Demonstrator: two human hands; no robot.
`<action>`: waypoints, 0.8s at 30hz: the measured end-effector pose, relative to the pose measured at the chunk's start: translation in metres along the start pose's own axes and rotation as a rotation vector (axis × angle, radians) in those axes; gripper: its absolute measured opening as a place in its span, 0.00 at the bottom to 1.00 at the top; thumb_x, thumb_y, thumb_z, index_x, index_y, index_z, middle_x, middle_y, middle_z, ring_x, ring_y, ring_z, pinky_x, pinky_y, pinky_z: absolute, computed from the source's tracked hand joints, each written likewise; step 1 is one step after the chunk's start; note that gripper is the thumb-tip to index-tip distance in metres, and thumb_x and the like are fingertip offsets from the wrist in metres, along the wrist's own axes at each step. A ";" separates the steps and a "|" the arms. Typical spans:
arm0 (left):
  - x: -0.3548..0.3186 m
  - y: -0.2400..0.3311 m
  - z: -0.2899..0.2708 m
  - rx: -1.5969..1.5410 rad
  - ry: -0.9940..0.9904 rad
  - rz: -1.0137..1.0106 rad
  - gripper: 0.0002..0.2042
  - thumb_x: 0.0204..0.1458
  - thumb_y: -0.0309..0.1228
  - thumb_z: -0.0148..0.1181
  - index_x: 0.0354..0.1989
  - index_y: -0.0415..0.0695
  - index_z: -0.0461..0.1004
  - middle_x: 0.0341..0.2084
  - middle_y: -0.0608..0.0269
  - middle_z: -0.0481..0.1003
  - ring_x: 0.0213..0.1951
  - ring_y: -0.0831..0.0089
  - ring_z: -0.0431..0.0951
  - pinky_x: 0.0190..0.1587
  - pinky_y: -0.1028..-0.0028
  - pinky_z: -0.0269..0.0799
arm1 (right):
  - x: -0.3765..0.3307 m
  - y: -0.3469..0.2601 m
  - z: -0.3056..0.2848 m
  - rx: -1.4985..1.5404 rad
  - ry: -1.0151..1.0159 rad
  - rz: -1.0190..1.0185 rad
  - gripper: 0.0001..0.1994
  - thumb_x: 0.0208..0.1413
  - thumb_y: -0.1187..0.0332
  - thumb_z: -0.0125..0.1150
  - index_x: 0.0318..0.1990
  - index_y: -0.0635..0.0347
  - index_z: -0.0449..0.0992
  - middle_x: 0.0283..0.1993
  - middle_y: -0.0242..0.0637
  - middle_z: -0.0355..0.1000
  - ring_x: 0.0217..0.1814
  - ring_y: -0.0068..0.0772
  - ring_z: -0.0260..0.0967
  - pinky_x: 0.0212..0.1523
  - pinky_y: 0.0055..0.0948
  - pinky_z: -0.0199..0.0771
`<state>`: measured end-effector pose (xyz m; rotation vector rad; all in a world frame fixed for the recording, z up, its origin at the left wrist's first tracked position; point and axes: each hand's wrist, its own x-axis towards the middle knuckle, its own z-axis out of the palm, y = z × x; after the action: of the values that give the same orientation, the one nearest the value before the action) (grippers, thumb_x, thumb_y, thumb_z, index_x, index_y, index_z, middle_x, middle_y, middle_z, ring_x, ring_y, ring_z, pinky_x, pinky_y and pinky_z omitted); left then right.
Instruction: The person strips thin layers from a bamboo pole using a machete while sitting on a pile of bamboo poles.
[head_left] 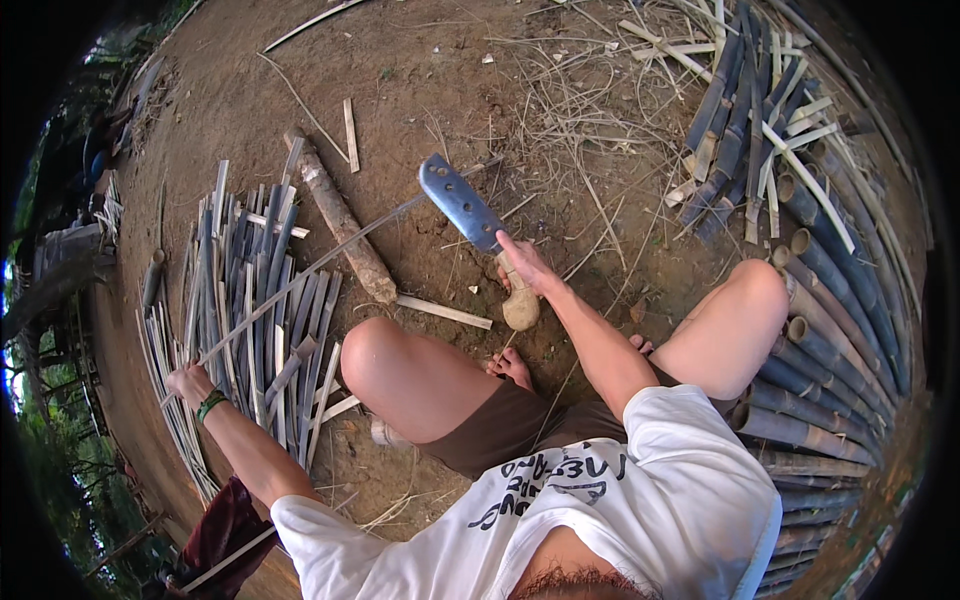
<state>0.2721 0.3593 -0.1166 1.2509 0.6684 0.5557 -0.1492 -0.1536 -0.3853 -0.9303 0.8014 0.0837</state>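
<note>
My right hand (527,268) is wrapped round the pale wooden handle of a cleaver (460,203), whose broad steel blade has several round holes and points up and to the left. Far out at the left, my left hand (190,382) is closed on a long thin bamboo strip (330,257). That strip slants up to the right and meets the blade near its tip; whether the edge bites into it I cannot tell. Below my left hand and beside it lies a pile of split bamboo strips (262,305).
A rough log (345,218) lies on the dirt ahead of my knee, with a short bamboo piece (445,311) at its near end. Bamboo poles (815,425) are stacked at the right. Split bamboo (725,110) and thin shavings (595,105) lie farther off. Dark red cloth (225,525) is at lower left.
</note>
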 end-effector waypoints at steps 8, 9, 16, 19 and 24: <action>-0.267 0.099 0.090 -0.270 -0.386 0.578 0.29 0.63 0.59 0.35 0.23 0.44 0.55 0.14 0.63 0.60 0.17 0.66 0.66 0.21 0.70 0.68 | -0.046 -0.036 0.051 -0.613 0.305 -0.847 0.23 0.53 0.62 0.62 0.50 0.68 0.62 0.26 0.54 0.72 0.28 0.65 0.72 0.28 0.49 0.72; -0.287 0.109 0.095 -0.314 -0.406 0.707 0.29 0.63 0.60 0.36 0.22 0.45 0.55 0.14 0.64 0.60 0.17 0.67 0.67 0.21 0.71 0.66 | -0.055 -0.045 0.060 -0.624 0.297 -0.768 0.23 0.53 0.63 0.61 0.50 0.68 0.62 0.26 0.55 0.72 0.29 0.65 0.72 0.29 0.50 0.72; -0.387 0.144 0.121 -0.474 -0.475 0.827 0.22 0.59 0.49 0.43 0.18 0.47 0.51 0.11 0.65 0.55 0.12 0.71 0.56 0.17 0.73 0.58 | -0.117 -0.102 0.104 -0.517 0.148 -0.896 0.20 0.56 0.62 0.63 0.48 0.65 0.65 0.22 0.48 0.72 0.25 0.55 0.75 0.25 0.44 0.71; -0.398 0.152 0.122 -0.454 -0.466 0.788 0.22 0.57 0.46 0.42 0.16 0.48 0.50 0.10 0.66 0.54 0.12 0.72 0.55 0.17 0.72 0.57 | -0.113 -0.100 0.094 -0.568 0.190 -0.999 0.17 0.56 0.65 0.61 0.48 0.67 0.67 0.21 0.52 0.72 0.24 0.55 0.75 0.23 0.45 0.74; -0.409 0.150 0.123 -0.491 -0.513 0.754 0.20 0.61 0.47 0.42 0.21 0.48 0.53 0.11 0.67 0.55 0.12 0.74 0.51 0.18 0.73 0.56 | -0.079 -0.073 0.050 -0.631 0.311 -0.849 0.14 0.56 0.67 0.60 0.43 0.67 0.67 0.17 0.48 0.70 0.19 0.50 0.73 0.19 0.42 0.72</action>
<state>0.0758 0.0230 0.1136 1.0806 -0.3890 0.9011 -0.1479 -0.1404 -0.2672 -1.8512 0.6054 -0.5928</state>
